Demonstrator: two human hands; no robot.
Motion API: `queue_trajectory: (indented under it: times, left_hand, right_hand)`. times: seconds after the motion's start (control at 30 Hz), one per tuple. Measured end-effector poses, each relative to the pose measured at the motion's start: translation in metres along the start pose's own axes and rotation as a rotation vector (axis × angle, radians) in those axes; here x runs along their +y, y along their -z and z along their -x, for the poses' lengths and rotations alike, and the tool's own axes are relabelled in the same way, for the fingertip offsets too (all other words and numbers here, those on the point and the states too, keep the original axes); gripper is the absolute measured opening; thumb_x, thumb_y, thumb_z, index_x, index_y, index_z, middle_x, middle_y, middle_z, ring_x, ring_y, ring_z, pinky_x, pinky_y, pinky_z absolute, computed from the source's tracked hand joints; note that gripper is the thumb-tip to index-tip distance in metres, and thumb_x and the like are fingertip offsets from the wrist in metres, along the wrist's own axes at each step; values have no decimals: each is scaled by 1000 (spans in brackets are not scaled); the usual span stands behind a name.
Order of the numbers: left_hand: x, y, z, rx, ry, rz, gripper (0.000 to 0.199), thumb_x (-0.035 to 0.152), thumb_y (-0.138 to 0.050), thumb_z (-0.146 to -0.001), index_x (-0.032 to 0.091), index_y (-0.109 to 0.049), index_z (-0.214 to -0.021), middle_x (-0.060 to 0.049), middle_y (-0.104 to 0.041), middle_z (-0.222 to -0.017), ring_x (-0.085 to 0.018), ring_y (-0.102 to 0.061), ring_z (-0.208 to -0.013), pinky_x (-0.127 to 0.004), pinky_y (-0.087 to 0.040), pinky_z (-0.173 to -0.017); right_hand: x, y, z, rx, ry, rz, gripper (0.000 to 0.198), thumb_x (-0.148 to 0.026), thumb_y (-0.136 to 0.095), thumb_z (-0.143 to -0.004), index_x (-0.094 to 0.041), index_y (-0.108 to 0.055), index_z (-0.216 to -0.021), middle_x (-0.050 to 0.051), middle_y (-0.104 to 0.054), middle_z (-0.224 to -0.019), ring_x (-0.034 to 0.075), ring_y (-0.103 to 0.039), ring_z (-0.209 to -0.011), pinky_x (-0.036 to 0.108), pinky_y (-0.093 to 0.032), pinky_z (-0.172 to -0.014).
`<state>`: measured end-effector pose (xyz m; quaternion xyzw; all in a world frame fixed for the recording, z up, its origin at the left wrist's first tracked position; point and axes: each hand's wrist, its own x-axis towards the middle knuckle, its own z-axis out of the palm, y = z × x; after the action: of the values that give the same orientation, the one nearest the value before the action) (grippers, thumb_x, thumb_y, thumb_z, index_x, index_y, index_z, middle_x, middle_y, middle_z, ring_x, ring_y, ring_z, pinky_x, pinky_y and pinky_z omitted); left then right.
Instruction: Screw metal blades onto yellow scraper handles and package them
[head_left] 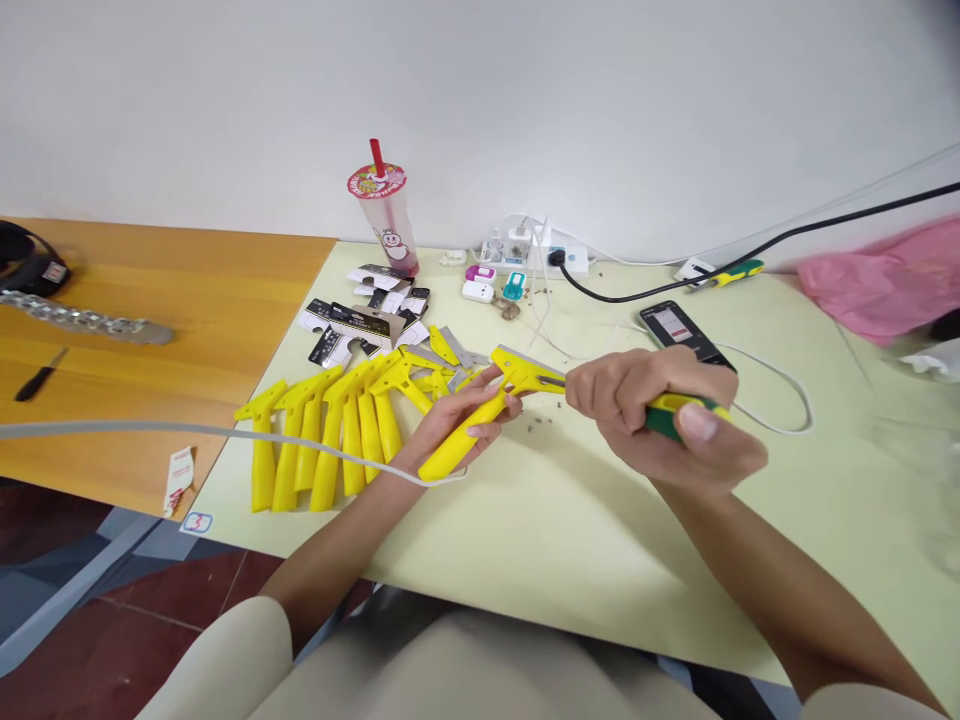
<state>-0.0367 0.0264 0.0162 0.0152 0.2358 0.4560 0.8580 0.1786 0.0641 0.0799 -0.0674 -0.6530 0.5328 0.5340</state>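
My left hand [457,420] is closed around a yellow scraper [457,445], its head turned up and to the right. In my right hand [652,410] is a screwdriver [667,415] with a green and yellow handle, gripped in the fist. The screwdriver's shaft meets the scraper's head; the exact contact at the tip is too small to tell. Left of my left hand, several yellow scrapers [326,450] lie in a row. Behind them are loose yellow scraper parts [442,347] and metal blades, partly hidden by my left hand.
Black and white cards [356,322] lie in a pile before a lidded drink cup [390,225]. A power strip [574,260] with cables stands by the wall. A phone [679,330] lies behind my right hand. Tiny screws [536,425] dot the table. A pink bag [885,275] lies at right.
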Motion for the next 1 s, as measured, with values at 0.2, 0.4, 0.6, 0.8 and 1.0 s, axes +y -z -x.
queue_trajectory:
  times: [0.2,0.4,0.6,0.8,1.0]
  left_hand:
    - [1,-1,5,-27,-33,48,28,6,-72,-96,21,-68,-118,-15,-69,-128,-11,-74,-91,-4,-40,-42]
    - [3,-5,10,-7,-55,29,27,6,-73,-95,20,-67,-117,-13,-70,-122,-11,-75,-88,-4,-39,-38]
    - [0,-6,9,-11,-107,-13,33,4,-73,-95,19,-65,-123,-13,-70,-121,-11,-76,-90,-6,-41,-40]
    - [1,-1,4,-1,-163,-24,42,5,-77,-90,23,-63,-125,-12,-70,-124,-12,-76,-90,-7,-41,-42]
    - [1,0,5,-25,-189,-32,47,3,-78,-87,24,-66,-128,-9,-68,-120,-11,-74,-88,-8,-39,-40]
  right_hand:
    - [19,-24,13,9,299,165,29,-41,-59,-98,-27,-50,-74,-2,-38,-60,16,-31,-47,37,-34,-50]
    - [28,-33,20,-164,470,346,23,-32,-54,-97,-28,-47,-76,-2,-35,-64,18,-33,-51,38,-36,-51]
    - [22,-36,24,-217,558,419,25,-29,-44,-100,-27,-48,-76,-2,-32,-65,18,-31,-52,38,-39,-51]
    - [-2,-33,16,33,402,273,19,-29,-54,-96,-24,-54,-78,-1,-38,-65,16,-32,-51,37,-33,-51]
    - [-12,-21,9,37,240,141,21,-33,-57,-95,-24,-56,-76,-1,-40,-59,16,-35,-49,38,-34,-52]
